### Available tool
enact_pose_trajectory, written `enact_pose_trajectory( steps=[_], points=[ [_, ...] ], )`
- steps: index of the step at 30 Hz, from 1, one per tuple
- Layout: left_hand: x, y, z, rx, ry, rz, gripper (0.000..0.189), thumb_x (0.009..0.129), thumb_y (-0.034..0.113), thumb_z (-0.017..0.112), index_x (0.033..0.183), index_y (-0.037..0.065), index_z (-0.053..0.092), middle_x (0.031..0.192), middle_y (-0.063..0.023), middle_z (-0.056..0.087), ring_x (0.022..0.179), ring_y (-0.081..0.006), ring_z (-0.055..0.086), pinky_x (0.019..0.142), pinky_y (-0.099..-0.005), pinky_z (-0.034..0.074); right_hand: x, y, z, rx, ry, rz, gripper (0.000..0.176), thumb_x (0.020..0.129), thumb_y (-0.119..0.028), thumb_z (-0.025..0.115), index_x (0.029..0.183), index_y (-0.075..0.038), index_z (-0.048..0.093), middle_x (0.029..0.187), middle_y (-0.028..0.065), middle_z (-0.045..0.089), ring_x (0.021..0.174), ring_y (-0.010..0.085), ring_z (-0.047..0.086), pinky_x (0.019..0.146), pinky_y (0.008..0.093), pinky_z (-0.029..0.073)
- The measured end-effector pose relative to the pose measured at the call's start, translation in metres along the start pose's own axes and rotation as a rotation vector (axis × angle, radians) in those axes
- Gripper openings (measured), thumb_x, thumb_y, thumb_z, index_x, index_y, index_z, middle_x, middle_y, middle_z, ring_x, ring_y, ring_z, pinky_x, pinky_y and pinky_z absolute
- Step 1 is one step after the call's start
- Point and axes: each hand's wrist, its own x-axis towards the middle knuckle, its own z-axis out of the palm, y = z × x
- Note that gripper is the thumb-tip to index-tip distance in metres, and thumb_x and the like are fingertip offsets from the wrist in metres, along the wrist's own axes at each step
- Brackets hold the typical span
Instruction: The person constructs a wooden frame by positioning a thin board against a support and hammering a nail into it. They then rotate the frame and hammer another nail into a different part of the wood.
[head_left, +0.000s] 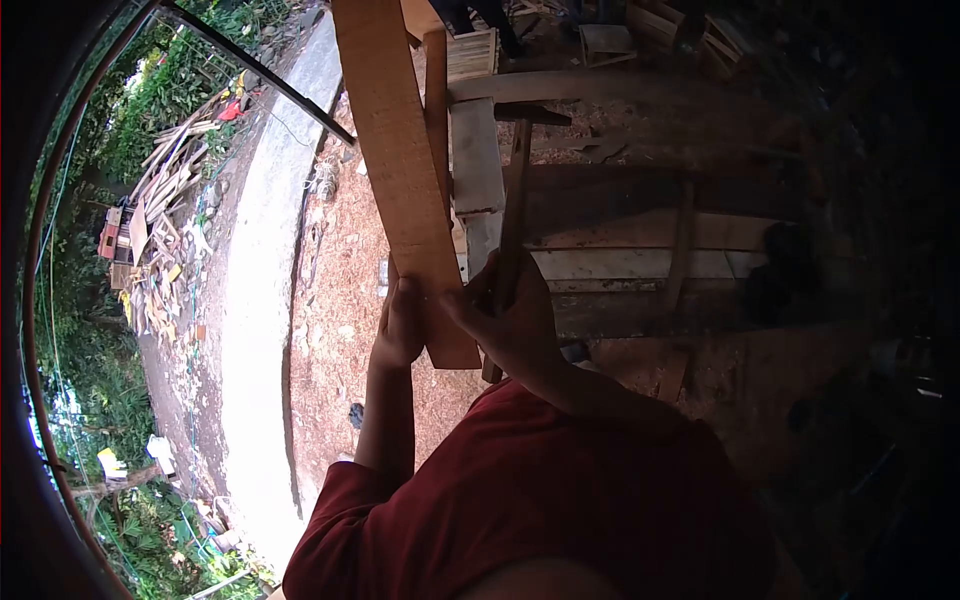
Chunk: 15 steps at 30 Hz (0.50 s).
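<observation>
A long flat wooden board [400, 150] rises from in front of my chest to the top of the head view. My left hand [403, 322] is closed around its near end at the left edge. On the other side my right hand [518, 315] is closed on a hammer [516, 190]. The hammer's handle runs upward to a dark head, and its lower end shows below the hand. My right thumb and fingertips meet the board's right edge. Another narrow piece of wood [437, 110] shows just behind the board; how they join is hidden.
Beyond my hands stands a workbench with pale planks [620, 265] and a light block-like surface [477, 155]. Wood shavings [335, 330] cover the ground. A pale concrete strip [255, 300] and scrap wood [170, 190] lie to the left. A person's legs [490, 20] appear at the top.
</observation>
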Motion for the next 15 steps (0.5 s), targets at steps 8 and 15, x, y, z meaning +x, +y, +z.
enact_pose_trajectory(
  steps=[8,15],
  points=[
    [0.001,-0.004,0.003,-0.275,-0.224,-0.102,0.069,0.109,0.041,0.032,0.16,-0.002,0.014,0.156,-0.0206,0.038,0.143,-0.0305,0.043,0.117,-0.0419,0.036,-0.006,-0.012,-0.007,0.015,0.023,0.028,0.043,0.084,-0.016,0.086,0.104,-0.007,0.048,0.082,-0.0029,0.053,0.069,0.0027,0.051,0.062,0.022,0.046],
    [0.005,-0.01,0.009,-0.255,-0.231,-0.155,0.07,0.108,0.039,0.031,0.161,-0.002,0.011,0.159,-0.0212,0.036,0.145,-0.0307,0.041,0.119,-0.0418,0.034,-0.008,-0.013,-0.018,-0.037,0.027,-0.005,0.043,0.085,-0.013,0.085,0.106,-0.006,0.049,0.081,-0.0023,0.055,0.069,0.0031,0.053,0.061,0.022,0.048]
  ],
)
